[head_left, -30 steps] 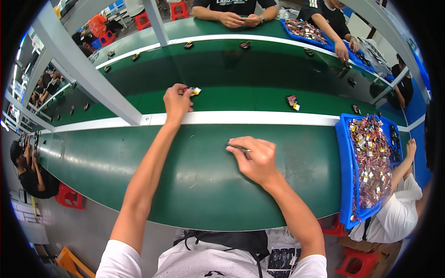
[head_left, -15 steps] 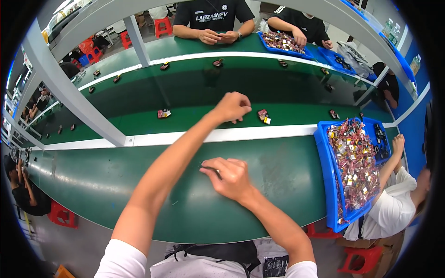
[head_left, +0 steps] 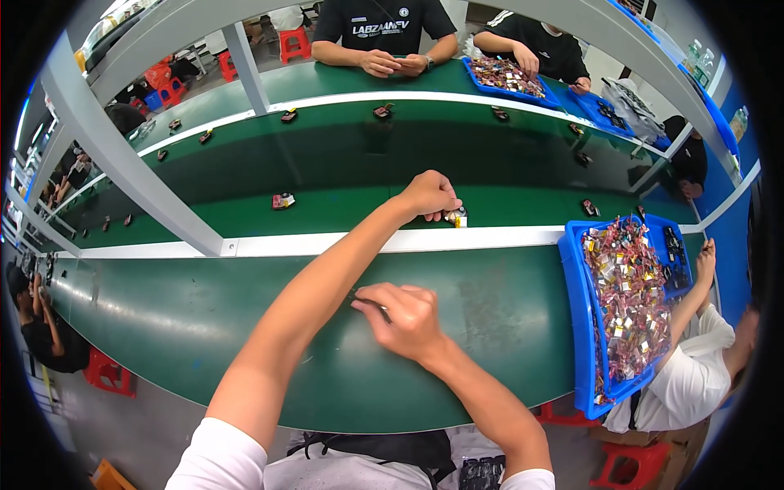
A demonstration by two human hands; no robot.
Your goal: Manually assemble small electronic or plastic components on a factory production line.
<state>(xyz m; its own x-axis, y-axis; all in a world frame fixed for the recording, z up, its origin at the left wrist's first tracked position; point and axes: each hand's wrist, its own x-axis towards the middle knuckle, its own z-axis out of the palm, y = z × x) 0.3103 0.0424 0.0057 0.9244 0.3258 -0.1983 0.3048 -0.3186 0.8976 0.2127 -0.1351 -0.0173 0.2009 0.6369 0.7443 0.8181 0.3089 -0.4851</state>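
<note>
My left hand point(head_left: 433, 196) reaches over the white rail to the far green belt. Its bent fingers close on a small electronic assembly point(head_left: 460, 220) with a pale, yellow-marked part; the hand covers some of it. Over the near green worktop, my right hand point(head_left: 406, 317) is closed in a pinch. A thin dark thing shows between its thumb and index finger, too small to name. Left of my left hand, another small assembly point(head_left: 282, 201), reddish and pale, lies on the belt.
A blue tray point(head_left: 578, 327) heaped with small wired parts stands at the right, beside a person in white. Several dark pieces are spaced along the belt point(head_left: 351, 155). A white rail point(head_left: 490, 237) and a slanted post point(head_left: 135, 155) frame it. Two people sit opposite.
My left hand has moved right and slightly nearer, onto the small assembly, which now sits at its fingertips. My right hand keeps its pinch in nearly the same place.
</note>
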